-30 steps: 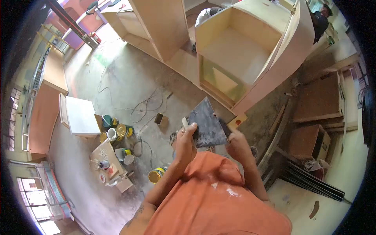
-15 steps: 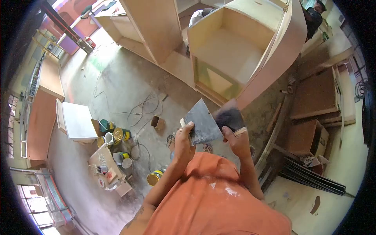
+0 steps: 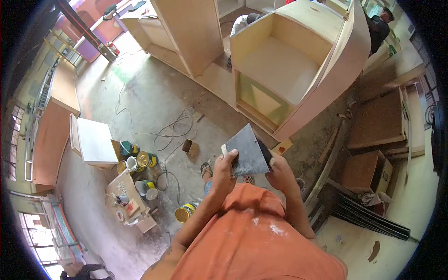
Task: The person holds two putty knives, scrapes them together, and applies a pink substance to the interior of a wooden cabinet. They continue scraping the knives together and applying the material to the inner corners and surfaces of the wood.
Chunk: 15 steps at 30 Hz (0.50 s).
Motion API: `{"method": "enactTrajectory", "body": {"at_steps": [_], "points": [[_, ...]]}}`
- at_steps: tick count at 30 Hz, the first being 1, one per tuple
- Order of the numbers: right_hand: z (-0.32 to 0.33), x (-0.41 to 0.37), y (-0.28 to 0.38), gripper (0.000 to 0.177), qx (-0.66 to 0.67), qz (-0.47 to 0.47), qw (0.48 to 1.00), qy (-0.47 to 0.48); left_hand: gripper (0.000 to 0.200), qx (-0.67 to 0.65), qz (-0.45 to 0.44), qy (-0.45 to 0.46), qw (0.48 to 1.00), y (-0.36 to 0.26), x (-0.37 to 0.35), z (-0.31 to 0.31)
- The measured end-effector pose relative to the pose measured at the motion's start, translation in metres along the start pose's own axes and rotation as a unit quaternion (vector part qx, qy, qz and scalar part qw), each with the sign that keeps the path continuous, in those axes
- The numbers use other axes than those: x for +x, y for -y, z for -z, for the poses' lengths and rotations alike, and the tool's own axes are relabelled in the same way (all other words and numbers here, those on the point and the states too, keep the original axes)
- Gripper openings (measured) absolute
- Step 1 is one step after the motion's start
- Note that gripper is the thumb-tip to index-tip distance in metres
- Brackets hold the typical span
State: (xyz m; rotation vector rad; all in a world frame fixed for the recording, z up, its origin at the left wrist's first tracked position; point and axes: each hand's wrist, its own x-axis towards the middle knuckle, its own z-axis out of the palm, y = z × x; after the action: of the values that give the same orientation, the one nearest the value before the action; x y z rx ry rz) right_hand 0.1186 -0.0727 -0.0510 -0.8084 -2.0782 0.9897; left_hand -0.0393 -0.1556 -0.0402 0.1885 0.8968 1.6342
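Observation:
My left hand (image 3: 225,165) grips a flat grey plate (image 3: 246,151) by its left side, with the thumb over a pale handle strip. White residue marks the plate's lower part. At the plate's right edge, my right hand (image 3: 281,171) is closed on a second dark plate (image 3: 264,153), which lies mostly hidden behind the first. Both plates are in front of my orange shirt (image 3: 261,224), which has white smears on it.
An open wooden cabinet (image 3: 284,60) stands ahead. Paint cans (image 3: 147,159) and a low work board (image 3: 122,186) are at the left. Cables (image 3: 175,128) and a small box (image 3: 190,147) lie on the floor. One person (image 3: 378,30) is at the upper right; another is partly hidden behind the cabinet.
The dark plate in my right hand has turned and moved left behind the grey plate. Both hands are slightly farther right in view, and the view has shifted.

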Motion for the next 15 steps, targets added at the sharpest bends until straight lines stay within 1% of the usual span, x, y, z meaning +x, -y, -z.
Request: {"method": "enactTrajectory", "body": {"at_steps": [1,2,3,5,6,7,8,9,10,11,12,13,14,15], "points": [[0.005,0.004,-0.003,0.026,-0.019,-0.049,0.995,0.085,0.019,0.001,-0.002,-0.007,1.0,-0.003,-0.003,-0.002],[0.011,0.006,0.016,0.026,-0.01,-0.13,0.99,0.061,0.019,0.003,-0.004,-0.014,1.0,-0.005,-0.004,-0.005],[0.012,0.006,0.026,0.026,-0.011,-0.129,0.99,0.061,0.019,0.002,-0.005,-0.012,1.0,-0.003,-0.002,-0.004],[0.008,-0.004,0.04,0.024,0.1,-0.219,0.968,-0.067,0.019,-0.063,0.009,-0.049,0.997,0.003,0.0,-0.001],[-0.007,-0.008,0.031,0.023,0.156,-0.133,0.968,-0.145,0.019,-0.064,0.01,-0.05,0.997,0.004,0.0,-0.001],[-0.012,-0.004,0.031,0.023,0.155,-0.133,0.968,-0.145,0.018,-0.076,0.025,-0.04,0.996,0.003,-0.001,-0.002],[-0.014,0.004,0.031,0.023,0.088,-0.009,0.983,-0.161,0.018,-0.087,0.04,-0.029,0.995,0.004,0.0,-0.003],[-0.014,0.008,0.029,0.022,0.018,0.115,0.978,-0.173,0.018,-0.087,0.042,-0.028,0.995,0.004,0.0,-0.003],[-0.013,0.003,0.01,0.025,0.061,0.044,0.995,-0.067,0.017,-0.047,0.028,-0.024,0.998,0.004,0.0,0.0],[-0.001,0.003,0.011,0.025,0.06,0.043,0.995,-0.067,0.017,-0.008,0.014,-0.02,1.0,0.003,0.0,0.003],[0.012,0.007,0.017,0.027,0.034,-0.051,0.998,0.014,0.018,-0.007,0.009,-0.014,1.0,-0.002,-0.004,-0.003],[0.017,0.009,0.02,0.029,0.009,-0.144,0.985,0.093,0.018,-0.002,0.01,-0.013,1.0,-0.005,-0.004,-0.002],[0.014,0.002,0.016,0.031,0.007,-0.157,0.987,0.04,0.018,-0.011,0.004,-0.018,1.0,-0.005,-0.004,-0.002],[0.009,-0.009,0.004,0.031,0.008,-0.156,0.987,0.043,0.018,-0.021,0.0,-0.024,0.999,-0.004,-0.005,-0.002]]}}
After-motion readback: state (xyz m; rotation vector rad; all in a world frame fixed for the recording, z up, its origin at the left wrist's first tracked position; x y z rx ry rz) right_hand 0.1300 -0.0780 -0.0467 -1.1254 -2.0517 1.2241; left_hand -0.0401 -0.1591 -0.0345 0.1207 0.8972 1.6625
